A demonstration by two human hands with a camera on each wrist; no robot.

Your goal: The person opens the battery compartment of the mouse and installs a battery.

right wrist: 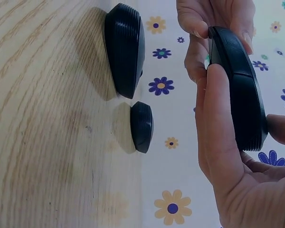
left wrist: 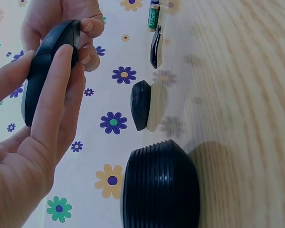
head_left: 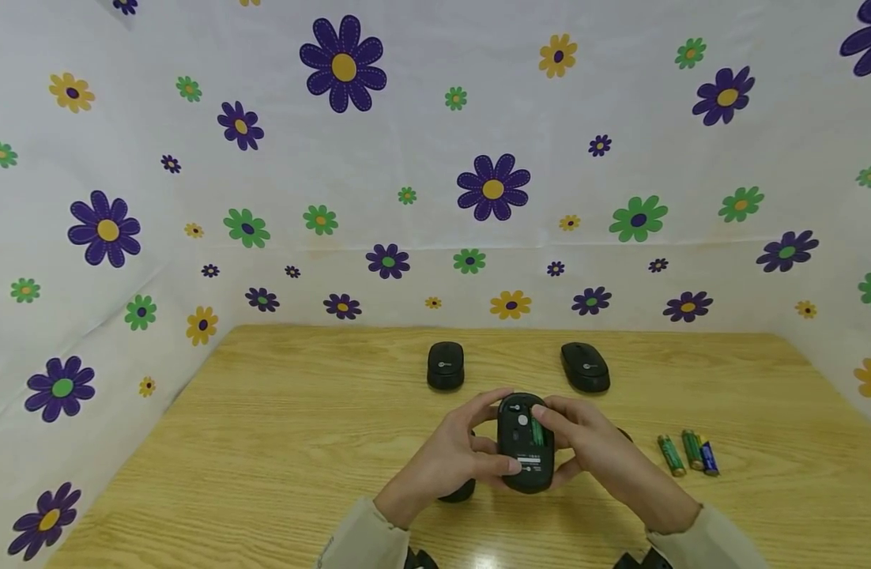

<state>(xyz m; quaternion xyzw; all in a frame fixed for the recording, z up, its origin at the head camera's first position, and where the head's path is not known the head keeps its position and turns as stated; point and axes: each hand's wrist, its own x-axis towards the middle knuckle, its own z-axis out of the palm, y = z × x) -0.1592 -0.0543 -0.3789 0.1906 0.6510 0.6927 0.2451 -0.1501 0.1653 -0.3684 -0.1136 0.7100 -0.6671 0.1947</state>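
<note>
Both hands hold a black computer mouse [head_left: 526, 474] above the table, its underside turned up in the head view. Its battery compartment is uncovered, and green battery casing [head_left: 537, 431] shows inside. My left hand [head_left: 443, 450] grips the mouse by its left side, with the thumb on the lower underside. From the other side my right hand [head_left: 595, 442] holds it, its thumb at the top end of the compartment. In the left wrist view the mouse [left wrist: 38, 80] is seen edge-on between the fingers. How many batteries are inside cannot be told.
Two black mice stand farther back, one in the middle [head_left: 446, 365] and one at right [head_left: 586, 367]. Another mouse [head_left: 461, 491] is partly hidden by the left hand. Several loose batteries [head_left: 670, 455] lie at right. A thin, curved black piece [left wrist: 155, 47] lies near them.
</note>
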